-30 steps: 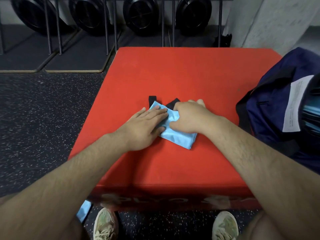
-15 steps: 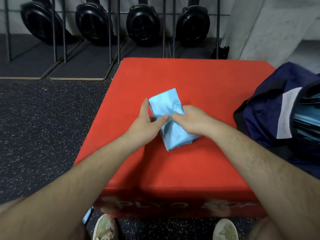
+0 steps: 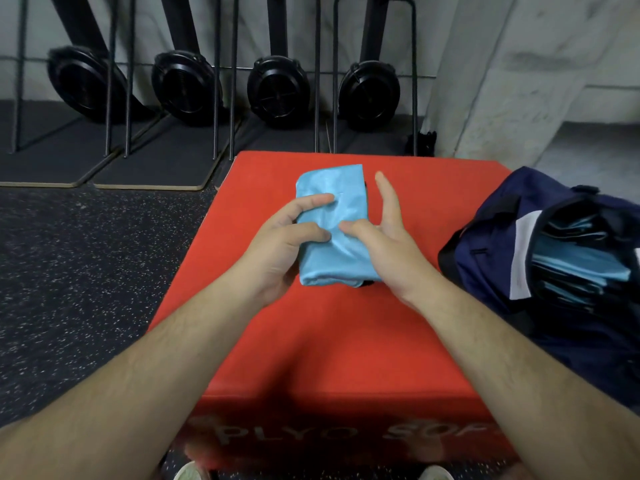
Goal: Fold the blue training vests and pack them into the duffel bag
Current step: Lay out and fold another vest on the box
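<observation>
- I can't see the folded vest's [image 3: 332, 199] lower right corner, because my right hand [image 3: 391, 247] covers it. The navy duffel bag [image 3: 491, 258], against the plyo box's [image 3: 329, 341] right side, is cut off by the frame.
- My left hand [image 3: 277, 247] grips the vest's left edge over the box's far half, fingers curled onto the cloth.
- My right hand is spread, fingers straight beside the vest and thumb laid across it.
- The vest is a glossy, creased, light blue rectangle, and the box is smooth red.
</observation>
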`<action>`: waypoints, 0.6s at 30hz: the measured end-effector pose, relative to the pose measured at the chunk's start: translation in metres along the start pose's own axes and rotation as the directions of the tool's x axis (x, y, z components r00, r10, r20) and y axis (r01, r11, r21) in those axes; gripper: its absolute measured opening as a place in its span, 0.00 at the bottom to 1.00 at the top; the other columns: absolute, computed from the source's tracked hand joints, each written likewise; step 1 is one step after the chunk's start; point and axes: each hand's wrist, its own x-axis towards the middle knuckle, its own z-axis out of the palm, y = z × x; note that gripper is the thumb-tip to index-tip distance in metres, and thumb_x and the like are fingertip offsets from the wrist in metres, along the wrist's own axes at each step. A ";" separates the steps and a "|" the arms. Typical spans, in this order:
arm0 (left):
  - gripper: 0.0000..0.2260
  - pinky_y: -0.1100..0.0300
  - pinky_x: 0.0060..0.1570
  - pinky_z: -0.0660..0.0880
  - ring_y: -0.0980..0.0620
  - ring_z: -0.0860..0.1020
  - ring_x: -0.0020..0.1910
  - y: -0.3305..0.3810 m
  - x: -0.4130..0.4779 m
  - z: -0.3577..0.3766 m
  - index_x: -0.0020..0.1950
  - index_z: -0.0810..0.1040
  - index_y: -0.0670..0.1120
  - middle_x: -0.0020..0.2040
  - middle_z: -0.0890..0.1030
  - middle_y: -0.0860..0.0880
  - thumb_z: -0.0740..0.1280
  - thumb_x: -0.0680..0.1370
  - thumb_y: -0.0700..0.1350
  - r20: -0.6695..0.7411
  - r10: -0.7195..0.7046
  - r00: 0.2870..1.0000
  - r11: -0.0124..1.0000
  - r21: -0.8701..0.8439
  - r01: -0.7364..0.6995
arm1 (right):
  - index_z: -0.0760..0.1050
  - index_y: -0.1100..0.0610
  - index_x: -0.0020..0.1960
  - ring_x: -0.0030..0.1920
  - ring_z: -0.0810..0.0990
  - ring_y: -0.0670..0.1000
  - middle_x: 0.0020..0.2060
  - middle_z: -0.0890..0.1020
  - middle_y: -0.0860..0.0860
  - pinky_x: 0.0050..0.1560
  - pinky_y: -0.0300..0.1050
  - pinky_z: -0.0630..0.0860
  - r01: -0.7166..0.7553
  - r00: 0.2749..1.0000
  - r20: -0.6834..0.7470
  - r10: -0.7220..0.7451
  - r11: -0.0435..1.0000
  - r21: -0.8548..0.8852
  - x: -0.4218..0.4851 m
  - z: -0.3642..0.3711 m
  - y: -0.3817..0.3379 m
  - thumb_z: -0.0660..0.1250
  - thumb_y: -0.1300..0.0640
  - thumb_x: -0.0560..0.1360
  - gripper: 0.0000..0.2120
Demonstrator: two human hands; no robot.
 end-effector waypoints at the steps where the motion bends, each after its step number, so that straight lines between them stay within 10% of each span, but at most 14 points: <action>1: 0.21 0.48 0.51 0.80 0.42 0.83 0.53 0.005 -0.002 0.002 0.61 0.81 0.48 0.56 0.84 0.44 0.64 0.73 0.30 0.012 -0.008 1.000 1.000 -0.007 0.008 | 0.51 0.36 0.78 0.50 0.86 0.53 0.52 0.86 0.48 0.50 0.48 0.82 0.047 0.998 0.034 -0.049 0.997 0.060 -0.003 -0.004 -0.002 0.67 0.60 0.78 0.40; 6: 0.22 0.48 0.47 0.80 0.41 0.83 0.53 0.020 -0.016 0.016 0.62 0.80 0.48 0.59 0.83 0.44 0.62 0.73 0.30 0.135 -0.061 0.989 0.998 -0.004 0.062 | 0.70 0.33 0.70 0.65 0.79 0.52 0.68 0.77 0.48 0.67 0.54 0.75 0.112 0.978 0.171 -0.123 0.991 0.074 -0.020 -0.022 -0.018 0.69 0.57 0.72 0.31; 9: 0.23 0.48 0.55 0.79 0.41 0.82 0.56 0.027 -0.024 0.031 0.62 0.80 0.48 0.59 0.82 0.42 0.64 0.72 0.27 0.128 -0.006 0.992 0.979 0.204 -0.020 | 0.82 0.43 0.58 0.61 0.81 0.49 0.60 0.83 0.47 0.65 0.49 0.76 0.127 0.981 0.154 -0.119 0.991 -0.044 -0.035 -0.033 -0.028 0.69 0.61 0.74 0.18; 14: 0.28 0.48 0.63 0.74 0.42 0.81 0.59 0.027 -0.038 0.064 0.71 0.71 0.61 0.60 0.83 0.45 0.70 0.76 0.38 0.203 -0.017 0.979 0.985 0.171 -0.018 | 0.82 0.44 0.58 0.58 0.83 0.47 0.58 0.84 0.47 0.62 0.47 0.78 0.105 0.990 -0.093 -0.104 0.994 0.005 -0.056 -0.064 -0.047 0.71 0.63 0.76 0.18; 18: 0.27 0.48 0.55 0.79 0.48 0.81 0.43 0.015 -0.033 0.101 0.68 0.73 0.62 0.49 0.84 0.46 0.72 0.75 0.38 0.192 -0.078 0.978 0.986 0.160 0.048 | 0.76 0.42 0.68 0.60 0.79 0.41 0.63 0.79 0.44 0.63 0.40 0.76 0.130 0.963 -0.230 -0.137 0.990 -0.048 -0.067 -0.093 -0.056 0.72 0.56 0.76 0.22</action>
